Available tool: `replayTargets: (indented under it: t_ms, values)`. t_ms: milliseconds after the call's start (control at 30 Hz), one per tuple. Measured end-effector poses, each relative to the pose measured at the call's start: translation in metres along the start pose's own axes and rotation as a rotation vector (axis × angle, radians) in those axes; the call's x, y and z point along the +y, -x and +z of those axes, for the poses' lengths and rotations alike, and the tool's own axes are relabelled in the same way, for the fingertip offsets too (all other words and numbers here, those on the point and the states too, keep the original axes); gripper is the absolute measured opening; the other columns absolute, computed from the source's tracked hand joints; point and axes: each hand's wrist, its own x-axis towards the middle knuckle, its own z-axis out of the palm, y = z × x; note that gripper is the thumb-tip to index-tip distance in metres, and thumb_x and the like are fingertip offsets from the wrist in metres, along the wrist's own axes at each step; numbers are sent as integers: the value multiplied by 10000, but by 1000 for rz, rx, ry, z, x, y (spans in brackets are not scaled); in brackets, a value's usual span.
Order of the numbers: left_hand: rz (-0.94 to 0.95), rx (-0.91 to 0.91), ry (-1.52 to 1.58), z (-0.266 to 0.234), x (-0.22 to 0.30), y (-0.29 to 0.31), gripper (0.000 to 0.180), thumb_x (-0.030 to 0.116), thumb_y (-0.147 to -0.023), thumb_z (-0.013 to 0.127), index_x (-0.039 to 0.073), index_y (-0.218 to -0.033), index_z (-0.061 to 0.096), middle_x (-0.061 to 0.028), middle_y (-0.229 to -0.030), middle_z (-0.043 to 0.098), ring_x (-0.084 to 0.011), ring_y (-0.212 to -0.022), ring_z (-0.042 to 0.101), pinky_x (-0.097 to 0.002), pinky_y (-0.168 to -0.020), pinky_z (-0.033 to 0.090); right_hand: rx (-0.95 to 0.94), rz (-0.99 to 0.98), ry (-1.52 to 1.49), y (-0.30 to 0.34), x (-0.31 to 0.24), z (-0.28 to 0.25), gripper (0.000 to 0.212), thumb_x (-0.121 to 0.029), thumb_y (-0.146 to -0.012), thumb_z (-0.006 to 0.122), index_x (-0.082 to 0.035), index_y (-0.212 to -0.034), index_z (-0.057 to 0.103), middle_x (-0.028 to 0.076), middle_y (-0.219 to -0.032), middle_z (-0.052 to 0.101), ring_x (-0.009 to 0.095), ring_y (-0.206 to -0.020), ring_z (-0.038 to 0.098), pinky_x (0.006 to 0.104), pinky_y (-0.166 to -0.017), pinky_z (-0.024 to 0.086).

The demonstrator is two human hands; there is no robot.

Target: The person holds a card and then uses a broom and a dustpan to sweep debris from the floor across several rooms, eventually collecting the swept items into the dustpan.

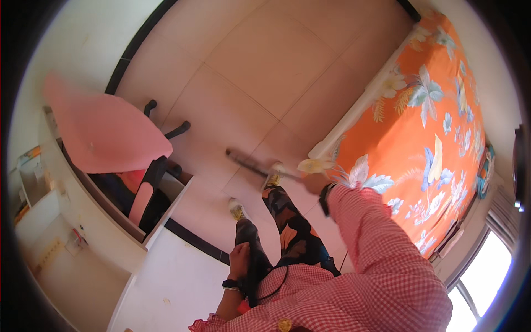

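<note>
My right hand [316,183] is closed round the pale end of a long-handled brush [247,161], held out over the floor beside the bed. Its dark, narrow head points to the left and is smeared by motion, so the bristles cannot be made out. An orange flowered bed sheet [409,127] lies just right of that hand. Down by my left thigh, my left hand [239,260] is curled into a fist, and nothing shows in it. Both wrists wear dark bands.
A pink chair [113,133] with dark legs stands at the left, against a white desk [94,199] with an open drawer. Pale floor tiles [265,61] stretch ahead of my feet. A bright window [487,271] is at the lower right.
</note>
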Motion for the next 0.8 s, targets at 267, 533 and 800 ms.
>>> replayTargets:
  t_ms: [267,533,800]
  values:
    - [-400,32,457,10,49,-1,216,169,-780,505,-6,-902,540,-34,-699,553,-91,-623,502,-211,-547,416,185,158,153,13,112,-120,427,-93,-768,359,-200,-1181,363,175,-785,557,324,-699,556,418,-602,435]
    - [-442,196,573,1,77,-2,219,190,-798,498,10,-920,521,-57,-719,558,-110,-603,533,-205,-531,440,334,-204,-144,2,13,-101,276,-115,-724,450,-67,-995,479,188,-895,539,330,-815,526,414,-666,420]
    - [-322,144,559,3,135,-29,225,172,-814,478,6,-963,501,-78,-808,552,-132,-654,552,-217,-569,463,136,-151,-70,-102,-116,-110,305,-257,-787,385,-98,-1022,497,164,-878,556,309,-836,541,421,-685,423]
